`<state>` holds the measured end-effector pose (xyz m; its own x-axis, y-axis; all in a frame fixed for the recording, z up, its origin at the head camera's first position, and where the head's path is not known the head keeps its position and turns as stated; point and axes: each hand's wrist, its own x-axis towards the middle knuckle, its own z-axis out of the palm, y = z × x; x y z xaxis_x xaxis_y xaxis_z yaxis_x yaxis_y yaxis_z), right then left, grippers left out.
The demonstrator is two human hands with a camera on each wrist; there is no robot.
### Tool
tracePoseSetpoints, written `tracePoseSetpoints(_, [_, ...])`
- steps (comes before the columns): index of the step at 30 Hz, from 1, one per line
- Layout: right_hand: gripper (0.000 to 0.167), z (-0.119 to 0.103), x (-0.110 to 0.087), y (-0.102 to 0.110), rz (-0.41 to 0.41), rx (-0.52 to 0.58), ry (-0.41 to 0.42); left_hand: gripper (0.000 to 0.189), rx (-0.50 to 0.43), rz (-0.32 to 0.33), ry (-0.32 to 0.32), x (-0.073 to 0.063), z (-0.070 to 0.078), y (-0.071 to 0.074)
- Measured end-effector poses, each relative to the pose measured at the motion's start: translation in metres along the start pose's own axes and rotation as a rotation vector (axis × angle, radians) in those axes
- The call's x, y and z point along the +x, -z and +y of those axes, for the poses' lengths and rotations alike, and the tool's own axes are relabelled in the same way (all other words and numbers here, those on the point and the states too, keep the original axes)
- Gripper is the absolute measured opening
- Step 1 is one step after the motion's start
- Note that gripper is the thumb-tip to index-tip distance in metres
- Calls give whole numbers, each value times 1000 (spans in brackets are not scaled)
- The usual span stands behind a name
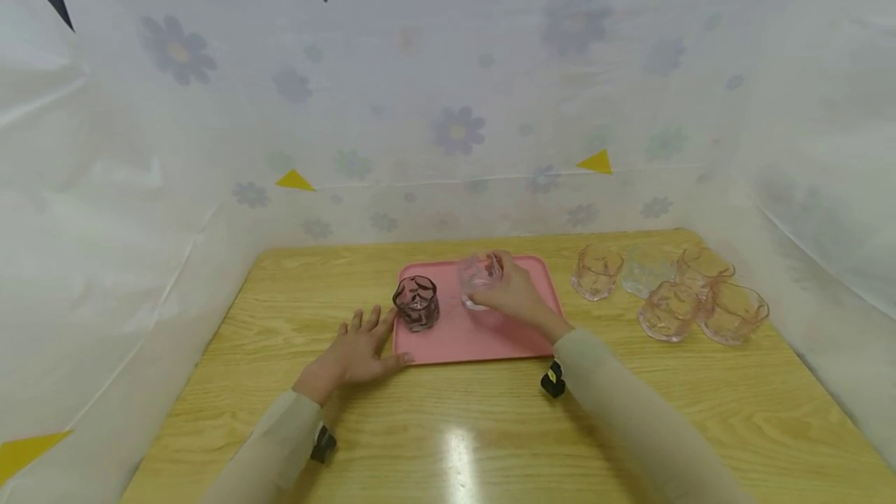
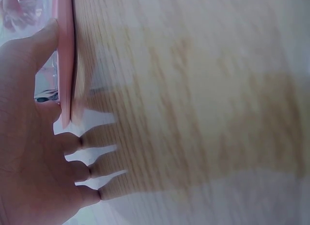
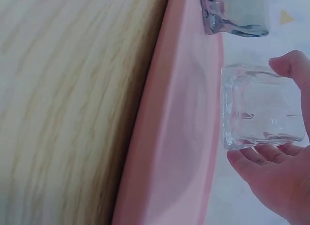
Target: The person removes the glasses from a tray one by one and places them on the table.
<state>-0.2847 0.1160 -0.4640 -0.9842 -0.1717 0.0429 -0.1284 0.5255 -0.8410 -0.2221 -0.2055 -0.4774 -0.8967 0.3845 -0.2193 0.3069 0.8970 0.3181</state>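
Observation:
A pink tray (image 1: pixel 448 344) lies on the wooden table, and a dark-tinted glass (image 1: pixel 417 305) stands upright at its left end. My right hand (image 1: pixel 514 294) grips a clear glass (image 1: pixel 479 280) over the tray, thumb on one side and fingers on the other. In the right wrist view that clear glass (image 3: pixel 264 106) is upright, close over the tray's surface. With fingers spread, my left hand (image 1: pixel 357 350) rests at the tray's left edge; its thumb and index finger touch the rim (image 2: pixel 65 65) in the left wrist view.
To the right of the tray stands a group of glasses: several pink-tinted ones, such as one pink glass (image 1: pixel 597 272) nearest the tray, and a clear glass (image 1: pixel 645 271) among them. White flower-printed sheeting (image 1: pixel 420 99) walls the table at the back and sides.

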Motion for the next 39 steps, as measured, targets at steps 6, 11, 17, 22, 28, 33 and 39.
tracePoseSetpoints(6, [95, 5, -18, 21, 17, 8, 42, 100, -3, 9, -2, 2, -2, 0])
tracePoseSetpoints(11, [94, 16, -33, 39, 33, 10, 52, 100, -10, 10, -1, 3, -4, -2])
tracePoseSetpoints(17, [98, 27, -48, 59, 50, -1, 38, 100, -17, 13, 0, 2, -5, -2])
tracePoseSetpoints(22, [97, 35, -58, 73, 71, -8, 28, 99, -22, 14, -1, 1, -5, -1])
tracePoseSetpoints(28, [96, 46, -73, 89, 92, -9, 26, 99, -22, 18, -2, 3, -5, -1])
tracePoseSetpoints(33, [96, 56, -85, 100, 116, -46, -11, 99, -22, 14, -6, 3, -5, -1])
tracePoseSetpoints(39, [100, 65, -95, 109, 134, -56, -49, 99, -25, 14, -11, 1, -5, -1])
